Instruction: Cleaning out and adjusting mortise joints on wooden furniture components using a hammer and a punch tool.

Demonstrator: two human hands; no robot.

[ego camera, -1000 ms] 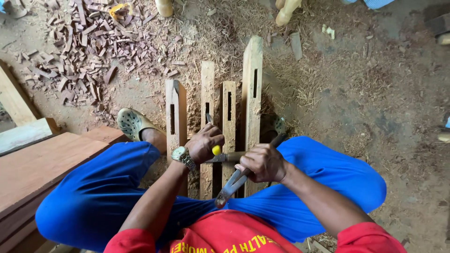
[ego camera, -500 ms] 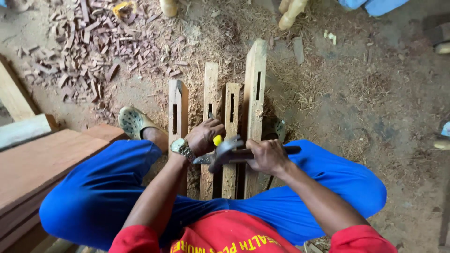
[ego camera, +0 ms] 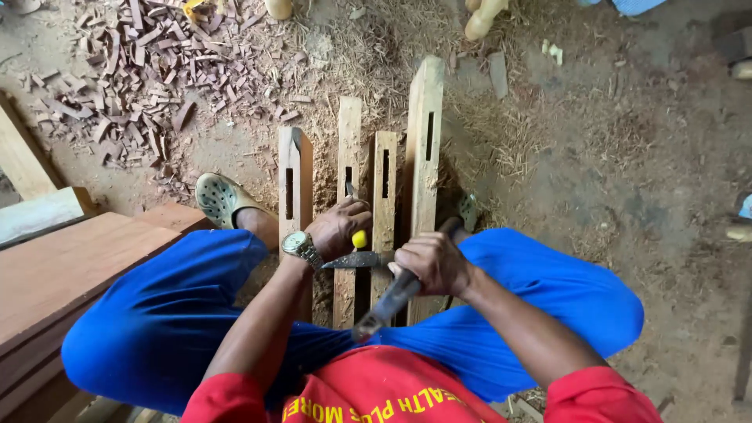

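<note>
Chisel [ego camera: 354, 211] in left hand [ego camera: 338, 227]; hammer [ego camera: 376, 290] in right hand [ego camera: 433, 264]

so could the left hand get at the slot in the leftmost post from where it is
Probably yes: the left hand sits on the chisel just beside the leftmost post, and its slot lies uncovered.

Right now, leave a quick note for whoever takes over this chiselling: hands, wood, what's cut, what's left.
Left hand grips the yellow-handled chisel, its tip in the second plank.
Right hand holds the hammer, its head at the chisel's handle.
Four planks lie side by side on the dirt floor, between the person's legs; each shows a slot.
How deep the slot under the chisel is cannot be told.
</note>
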